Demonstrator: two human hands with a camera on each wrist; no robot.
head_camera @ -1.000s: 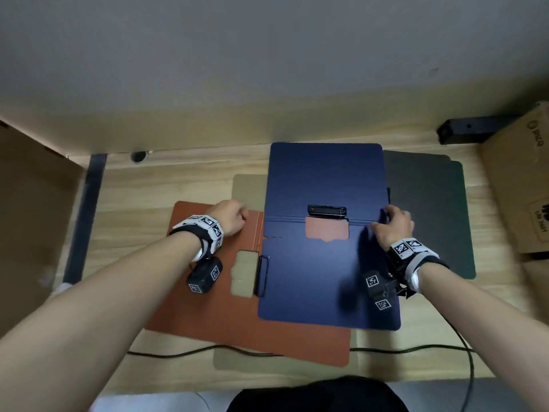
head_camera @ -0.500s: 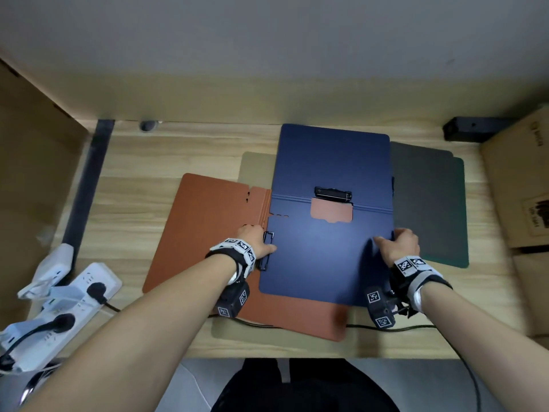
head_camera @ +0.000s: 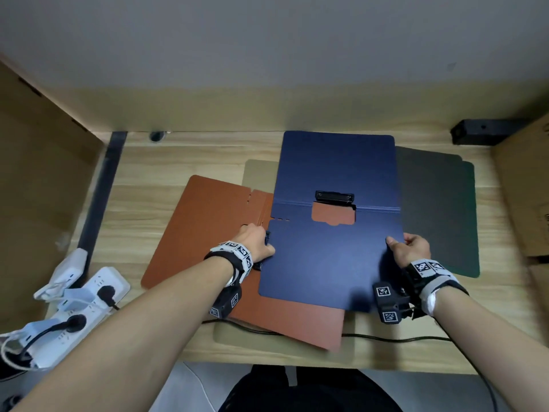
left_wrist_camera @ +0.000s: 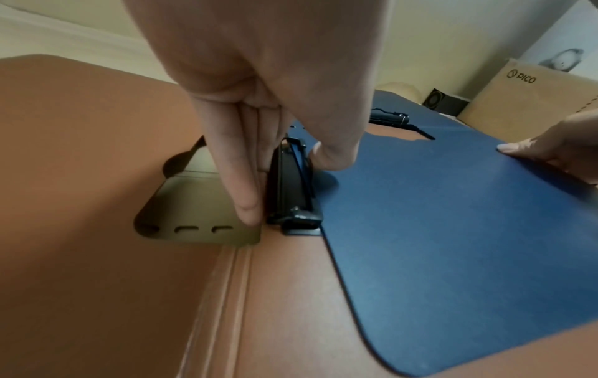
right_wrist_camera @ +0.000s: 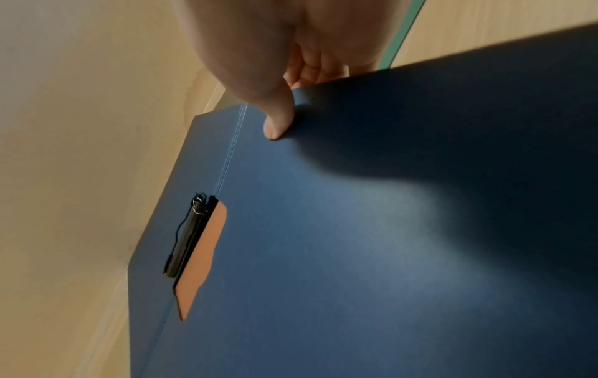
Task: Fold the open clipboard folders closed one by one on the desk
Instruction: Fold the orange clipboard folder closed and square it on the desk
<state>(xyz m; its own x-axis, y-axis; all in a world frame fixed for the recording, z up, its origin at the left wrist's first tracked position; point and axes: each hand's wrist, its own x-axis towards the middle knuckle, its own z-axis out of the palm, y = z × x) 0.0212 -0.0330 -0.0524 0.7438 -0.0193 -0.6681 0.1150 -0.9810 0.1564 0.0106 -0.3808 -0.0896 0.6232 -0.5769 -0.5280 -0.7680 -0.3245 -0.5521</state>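
An open blue folder (head_camera: 332,263) lies flat across an open brown folder (head_camera: 208,233), its clip (head_camera: 334,197) at the fold. My right hand (head_camera: 407,251) pinches the right edge of its near flap, with the thumb (right_wrist_camera: 275,128) on top and the fingers curled underneath. My left hand (head_camera: 255,242) is at the blue folder's left edge. There its straight fingers (left_wrist_camera: 246,204) and thumb (left_wrist_camera: 330,158) pinch the brown folder's black clip (left_wrist_camera: 291,189), and the thumb tip rests on the blue folder (left_wrist_camera: 453,230).
A khaki folder (head_camera: 258,173) lies under both. Dark closed folders (head_camera: 436,209) lie to the right. Cardboard boxes flank the desk, with a black box (head_camera: 481,135) at the back right. Power strips (head_camera: 89,292) sit off the left edge. A cable (head_camera: 386,339) runs along the front.
My left hand came off the brown folder's far part and moved nearer, to the clip at the blue folder's left edge. My right hand slid nearer along the right edge.
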